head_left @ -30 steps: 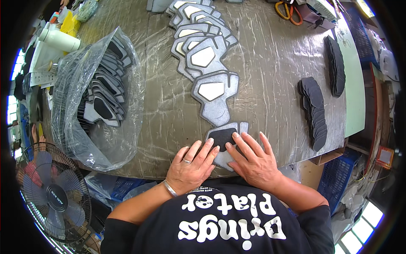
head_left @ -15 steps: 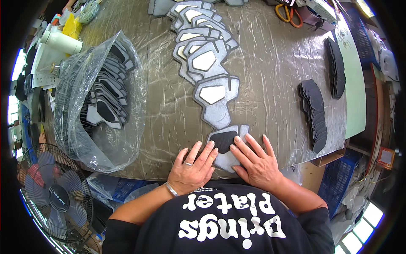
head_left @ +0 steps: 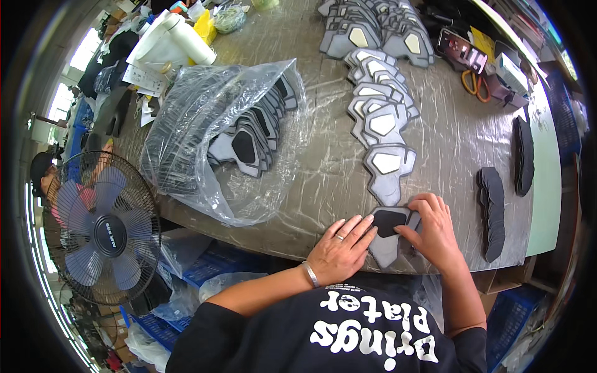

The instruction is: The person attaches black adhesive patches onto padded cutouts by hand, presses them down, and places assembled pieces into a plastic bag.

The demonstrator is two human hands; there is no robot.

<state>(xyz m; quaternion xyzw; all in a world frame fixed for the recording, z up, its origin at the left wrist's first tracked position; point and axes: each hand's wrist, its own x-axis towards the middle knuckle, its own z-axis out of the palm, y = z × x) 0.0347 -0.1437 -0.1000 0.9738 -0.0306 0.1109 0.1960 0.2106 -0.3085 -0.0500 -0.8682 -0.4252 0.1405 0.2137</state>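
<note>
A grey shaped pad with a dark edge lies at the table's near side. On its upper part sits a black patch. My left hand, a ring on one finger, rests flat with fingers stretched out, the tips at the left edge of pad and patch. At the pad's right side my right hand is closed, its thumb at the patch's right edge and its curled fingers over the pad's upper right. Beyond runs an overlapping row of similar grey pads with white centres.
A clear plastic bag of finished-looking grey pads stands left. Two stacks of black patches lie right. Farther back are orange-handled scissors, a phone and a white bottle. A fan stands lower left.
The view has shifted, so the table's things appear farther right. My right hand has gone from lying flat with spread fingers to gripping the pad's right side. My left hand stays flat.
</note>
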